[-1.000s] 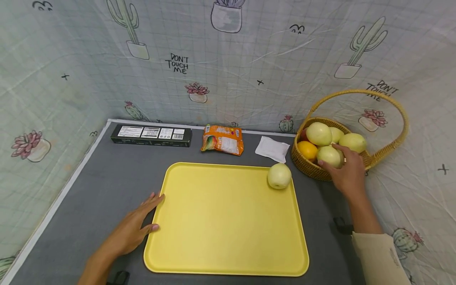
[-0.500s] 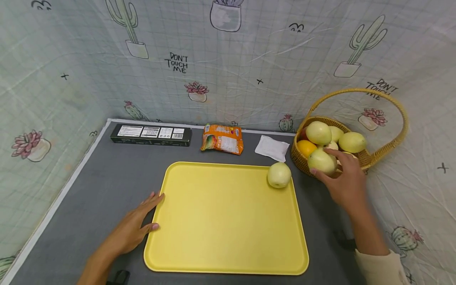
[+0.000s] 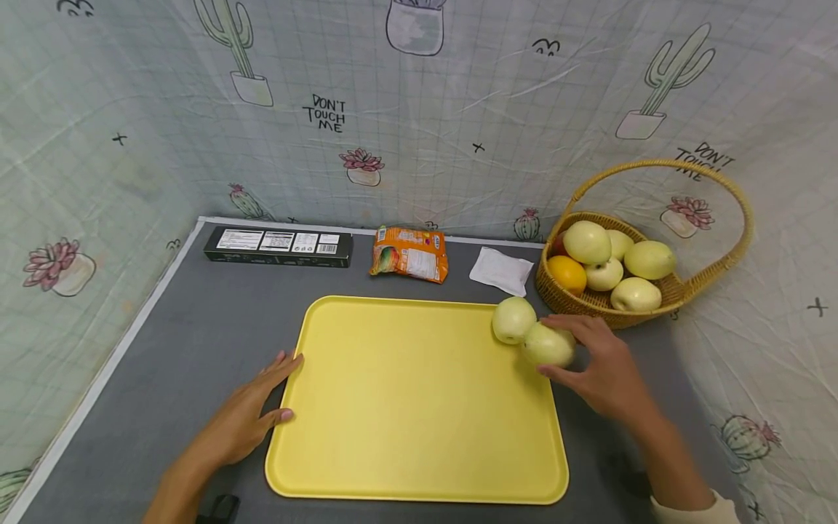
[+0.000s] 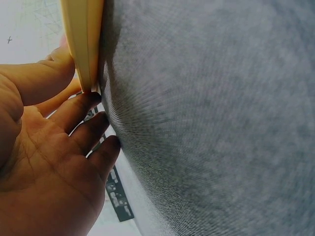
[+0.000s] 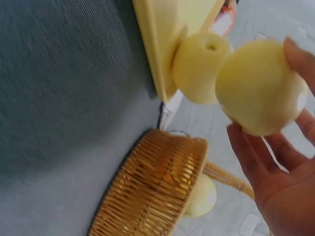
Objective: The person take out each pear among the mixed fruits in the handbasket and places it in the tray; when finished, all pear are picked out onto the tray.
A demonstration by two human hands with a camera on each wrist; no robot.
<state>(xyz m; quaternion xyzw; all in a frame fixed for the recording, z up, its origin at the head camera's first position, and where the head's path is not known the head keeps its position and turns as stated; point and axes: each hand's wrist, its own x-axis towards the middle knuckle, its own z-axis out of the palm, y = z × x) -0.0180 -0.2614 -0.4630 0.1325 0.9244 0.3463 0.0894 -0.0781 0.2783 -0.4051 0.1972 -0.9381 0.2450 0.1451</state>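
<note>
My right hand (image 3: 605,371) holds a pale green apple (image 3: 548,345) between thumb and fingers, above the right edge of the yellow tray (image 3: 412,415). In the right wrist view the held apple (image 5: 261,87) overlaps a second apple (image 5: 199,66) on the tray. That second apple (image 3: 513,320) sits in the tray's far right corner. My left hand (image 3: 245,418) rests at the tray's left edge with fingers spread. In the left wrist view, the left hand's (image 4: 54,147) thumb and forefinger lie against the tray rim (image 4: 86,44), its other fingers extended on the cloth.
A wicker basket (image 3: 592,313) with a tall handle stands at the back right, holding several pale green apples (image 3: 636,295) and an orange (image 3: 567,274). Along the back lie a black box (image 3: 278,247), an orange snack packet (image 3: 410,254) and a white packet (image 3: 501,271).
My right hand has lifted an apple out of the basket and carried it left and nearer, over the tray's edge. The left hand and the tray have stayed in place.
</note>
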